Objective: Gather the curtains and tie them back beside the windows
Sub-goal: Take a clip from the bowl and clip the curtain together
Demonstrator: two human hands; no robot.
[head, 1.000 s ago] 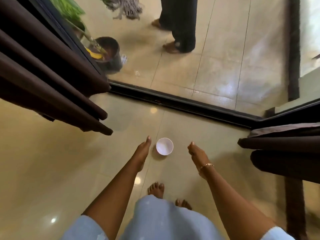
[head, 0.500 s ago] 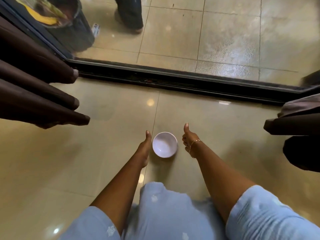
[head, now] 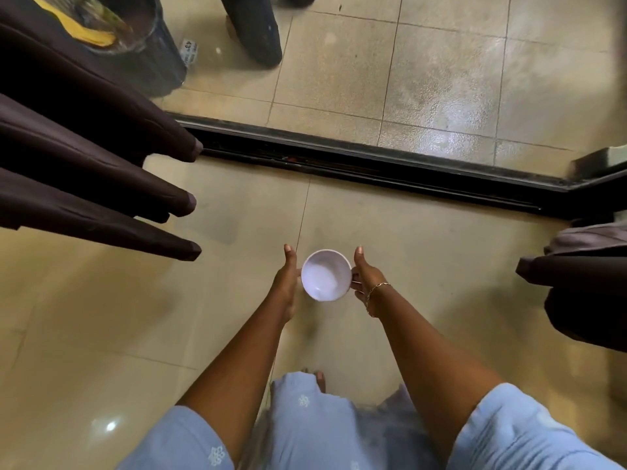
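Floor: glossy beige tiles lie under us, with a bright spot of light reflected near our lower left.
Door track: a black rail crosses ahead of us from left to right and bends at a corner on the right.
Beyond the track: we see more tiles, a dark bucket at the upper left, and another person's dark trouser leg just beside it.
Left curtain: dark brown, it hangs in three long folds on our left, its nearest fold ending close to the track; it is well apart from both our hands.
Right curtain: dark folds bunch at the right edge, below the track's corner, also well apart from our hands.
Bowl: white and round with its mouth up, it sits between our two hands; we cannot tell whether it rests on the tiles or is raised.
Left hand: it lies edge-on against the bowl's left side, thumb straight and pointing ahead; the other fingers are hidden beneath it, so we cannot tell how they lie.
Right hand: it touches the bowl's right side, thumb straight and pointing ahead, fingers curled in against the bowl's wall.
Bracelet: a thin gold chain circles our right wrist.
Dress: light blue with small white flowers, and toes peek out past its hem.
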